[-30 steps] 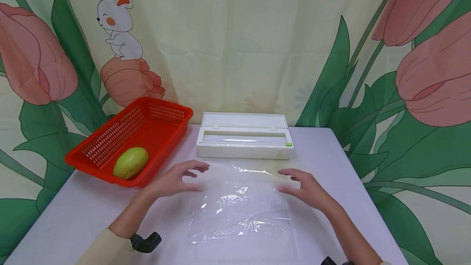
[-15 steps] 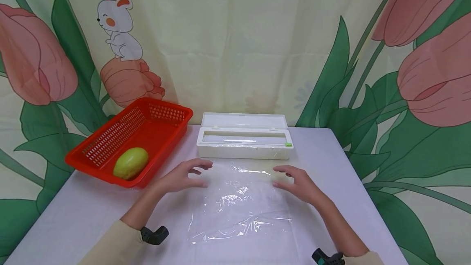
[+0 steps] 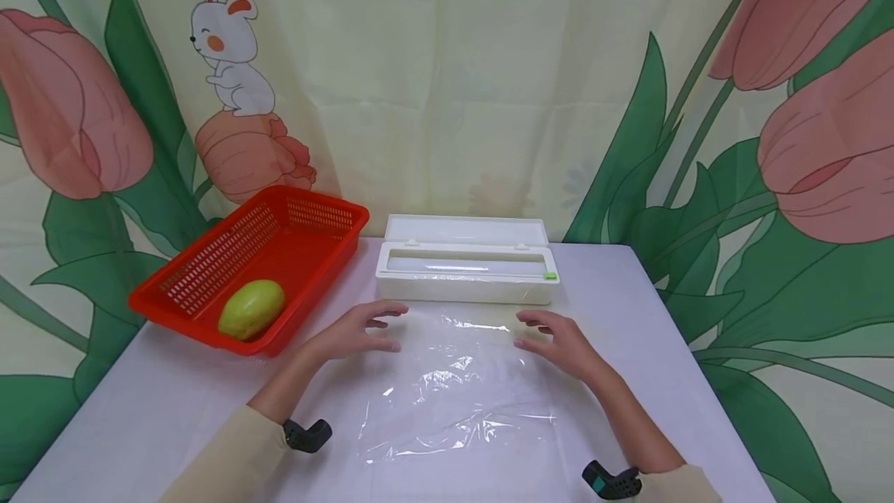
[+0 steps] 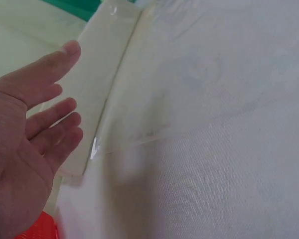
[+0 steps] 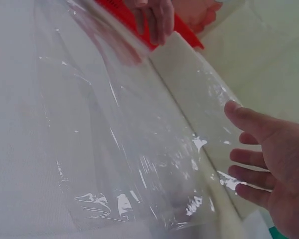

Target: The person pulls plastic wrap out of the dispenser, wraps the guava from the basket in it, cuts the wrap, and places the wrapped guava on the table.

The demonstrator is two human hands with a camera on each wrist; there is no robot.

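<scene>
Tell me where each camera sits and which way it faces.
Head: head-worn, looking forward and down at film and white box; left hand, right hand and sleeves show.
Left wrist: worn there, facing film and white box; left hand shows.
Right wrist: worn there, facing film and white box; left hand, right hand show.
Both wrist views share the red basket.

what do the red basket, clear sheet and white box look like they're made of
Red basket: probably molded plastic, slightly glossy, given its evenly perforated walls.
Clear sheet: thin, shiny plastic film, by its sharp glints and wrinkles.
White box: likely hard plastic, smooth with crisp edges.
</scene>
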